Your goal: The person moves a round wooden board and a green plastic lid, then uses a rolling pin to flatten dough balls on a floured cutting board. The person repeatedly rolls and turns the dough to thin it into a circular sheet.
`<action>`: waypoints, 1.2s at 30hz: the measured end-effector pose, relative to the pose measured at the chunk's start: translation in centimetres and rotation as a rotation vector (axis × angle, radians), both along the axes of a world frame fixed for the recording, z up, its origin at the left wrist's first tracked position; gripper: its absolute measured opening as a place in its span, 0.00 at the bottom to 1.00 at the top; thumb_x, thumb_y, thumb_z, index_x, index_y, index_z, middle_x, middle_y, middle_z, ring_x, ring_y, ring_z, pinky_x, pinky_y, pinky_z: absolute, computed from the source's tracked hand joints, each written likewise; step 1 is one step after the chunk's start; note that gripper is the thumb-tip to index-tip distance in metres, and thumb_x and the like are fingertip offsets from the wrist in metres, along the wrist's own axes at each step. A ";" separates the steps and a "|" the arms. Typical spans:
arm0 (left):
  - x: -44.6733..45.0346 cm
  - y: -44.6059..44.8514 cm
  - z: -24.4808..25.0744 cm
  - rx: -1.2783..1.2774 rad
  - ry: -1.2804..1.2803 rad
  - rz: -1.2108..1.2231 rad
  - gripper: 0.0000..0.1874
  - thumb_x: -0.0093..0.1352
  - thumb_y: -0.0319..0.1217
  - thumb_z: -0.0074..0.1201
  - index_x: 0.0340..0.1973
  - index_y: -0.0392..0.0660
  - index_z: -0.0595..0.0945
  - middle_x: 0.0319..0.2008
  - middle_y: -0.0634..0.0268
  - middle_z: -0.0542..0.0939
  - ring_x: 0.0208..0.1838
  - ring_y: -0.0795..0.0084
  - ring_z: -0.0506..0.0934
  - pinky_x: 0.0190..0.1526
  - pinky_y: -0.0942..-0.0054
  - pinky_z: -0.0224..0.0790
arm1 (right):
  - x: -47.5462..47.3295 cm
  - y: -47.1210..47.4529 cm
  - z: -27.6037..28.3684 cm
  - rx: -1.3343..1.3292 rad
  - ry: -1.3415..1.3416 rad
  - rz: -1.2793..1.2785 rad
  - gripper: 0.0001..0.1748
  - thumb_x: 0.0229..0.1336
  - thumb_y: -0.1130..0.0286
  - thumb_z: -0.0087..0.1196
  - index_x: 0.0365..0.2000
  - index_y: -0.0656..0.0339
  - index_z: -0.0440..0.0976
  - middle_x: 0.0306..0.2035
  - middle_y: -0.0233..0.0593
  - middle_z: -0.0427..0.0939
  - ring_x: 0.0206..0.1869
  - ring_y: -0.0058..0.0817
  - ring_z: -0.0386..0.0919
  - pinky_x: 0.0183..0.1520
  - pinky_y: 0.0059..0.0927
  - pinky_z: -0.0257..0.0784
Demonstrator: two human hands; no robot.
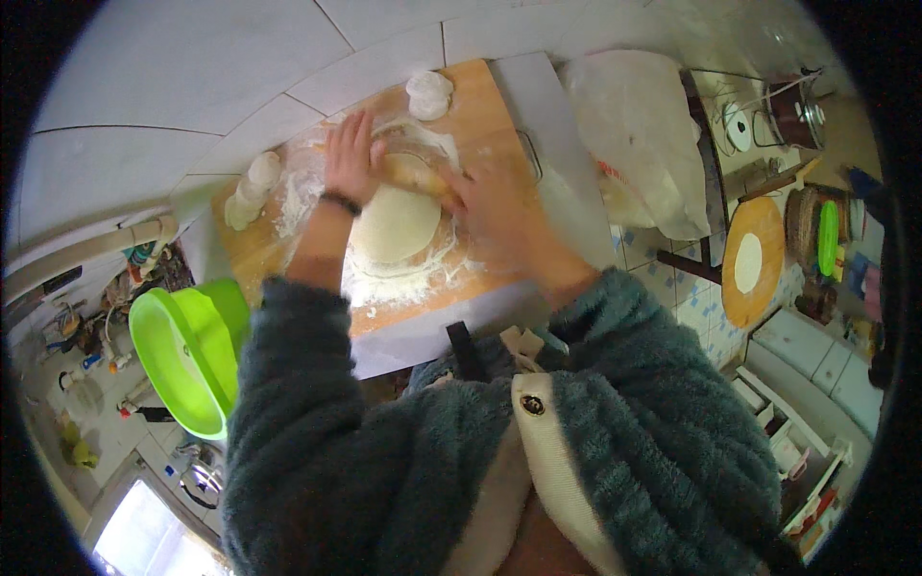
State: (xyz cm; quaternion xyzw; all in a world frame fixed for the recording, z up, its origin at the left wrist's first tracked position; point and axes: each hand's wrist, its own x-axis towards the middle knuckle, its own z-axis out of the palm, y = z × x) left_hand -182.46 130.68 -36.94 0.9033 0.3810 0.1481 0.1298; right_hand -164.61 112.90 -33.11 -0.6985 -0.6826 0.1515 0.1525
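A wooden rolling pin [415, 175] lies across the upper part of a flat, round sheet of dough [395, 229]. My left hand [351, 160], with a dark band at the wrist, is on the pin's left end. On its right end is my right hand [497, 205], blurred by motion. Dough and pin rest on a wooden board [479, 101] dusted with white flour [389, 286]. Small dough pieces [429, 95] sit together at the board's far edge. More dough pieces [252, 191] stand in a row at its left edge.
Left of the board is a bright green plastic basin [180, 353]. A pale sheet or bag [637, 137] covers something at the right. Farther right, a round wooden board [769, 288] bears a flat dough round [748, 263]. A tiled wall [238, 65] borders the board's far side.
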 end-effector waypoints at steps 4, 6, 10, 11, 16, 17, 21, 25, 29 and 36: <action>0.0 -3.5 1.6 -0.044 0.377 0.018 0.29 0.70 0.41 0.40 0.67 0.50 0.61 0.69 0.61 0.58 0.73 0.58 0.51 0.70 0.42 0.34 | -0.6 -2.3 1.7 -0.012 0.151 0.015 0.23 0.51 0.66 0.57 0.50 0.56 0.73 0.32 0.41 0.73 0.39 0.40 0.70 0.42 0.41 0.67; 2.0 -3.5 2.1 0.002 0.258 0.061 0.29 0.71 0.42 0.40 0.66 0.49 0.61 0.70 0.60 0.57 0.73 0.59 0.51 0.70 0.42 0.33 | 0.0 -2.0 1.6 0.162 0.064 -0.016 0.24 0.50 0.66 0.58 0.50 0.56 0.73 0.32 0.42 0.73 0.38 0.40 0.71 0.41 0.41 0.67; 3.9 -2.6 1.6 -0.029 0.023 -0.027 0.29 0.71 0.43 0.41 0.66 0.49 0.61 0.70 0.60 0.55 0.73 0.61 0.51 0.69 0.41 0.33 | 1.0 -1.8 0.4 0.312 0.056 -0.126 0.24 0.48 0.65 0.59 0.49 0.55 0.75 0.32 0.41 0.73 0.38 0.40 0.70 0.43 0.41 0.67; 3.5 -2.4 1.2 -0.022 0.153 -0.004 0.29 0.71 0.43 0.41 0.66 0.49 0.61 0.70 0.60 0.55 0.73 0.61 0.51 0.69 0.41 0.34 | 0.9 -2.2 0.2 0.264 0.055 -0.053 0.23 0.48 0.65 0.59 0.48 0.55 0.75 0.33 0.40 0.73 0.39 0.40 0.70 0.44 0.40 0.66; -0.5 -1.7 -1.4 0.017 0.436 0.051 0.31 0.71 0.46 0.38 0.68 0.50 0.59 0.70 0.59 0.55 0.74 0.62 0.49 0.69 0.41 0.33 | 1.0 -2.9 -0.2 0.405 -0.017 0.066 0.20 0.48 0.64 0.60 0.45 0.52 0.78 0.34 0.39 0.74 0.42 0.37 0.71 0.45 0.38 0.67; -0.6 -1.5 -1.7 -0.013 0.511 0.080 0.31 0.71 0.47 0.37 0.68 0.50 0.58 0.70 0.58 0.55 0.74 0.62 0.49 0.69 0.42 0.33 | 1.5 -2.2 -0.3 0.315 0.024 -0.014 0.20 0.47 0.64 0.61 0.45 0.51 0.78 0.34 0.38 0.74 0.42 0.37 0.71 0.45 0.38 0.67; 0.6 -2.1 -1.3 0.110 0.082 0.171 0.31 0.72 0.47 0.35 0.67 0.46 0.58 0.70 0.57 0.56 0.74 0.60 0.49 0.70 0.48 0.35 | 4.8 2.1 -1.8 0.415 0.010 -0.020 0.21 0.45 0.66 0.63 0.45 0.50 0.78 0.33 0.38 0.74 0.41 0.37 0.71 0.42 0.38 0.67; -0.7 -7.4 -0.3 0.026 0.279 0.108 0.33 0.70 0.44 0.41 0.67 0.42 0.58 0.69 0.52 0.56 0.73 0.55 0.51 0.70 0.47 0.38 | 4.6 -1.3 -3.1 0.017 0.528 -0.170 0.20 0.48 0.66 0.62 0.44 0.52 0.78 0.33 0.37 0.74 0.38 0.38 0.71 0.40 0.39 0.67; -2.4 -8.7 -1.1 -0.090 0.299 0.027 0.33 0.69 0.42 0.41 0.68 0.43 0.57 0.69 0.49 0.56 0.72 0.52 0.51 0.70 0.48 0.38 | 4.9 -2.2 -4.0 0.349 0.145 0.053 0.17 0.51 0.66 0.60 0.44 0.54 0.78 0.33 0.38 0.74 0.37 0.40 0.71 0.39 0.40 0.67; 1.1 -5.1 -1.0 -0.002 0.260 0.244 0.33 0.70 0.45 0.40 0.67 0.44 0.58 0.69 0.51 0.55 0.73 0.55 0.51 0.70 0.49 0.37 | 8.0 4.0 -5.4 0.296 0.137 -0.098 0.15 0.54 0.65 0.58 0.43 0.54 0.79 0.32 0.39 0.75 0.38 0.41 0.71 0.41 0.39 0.68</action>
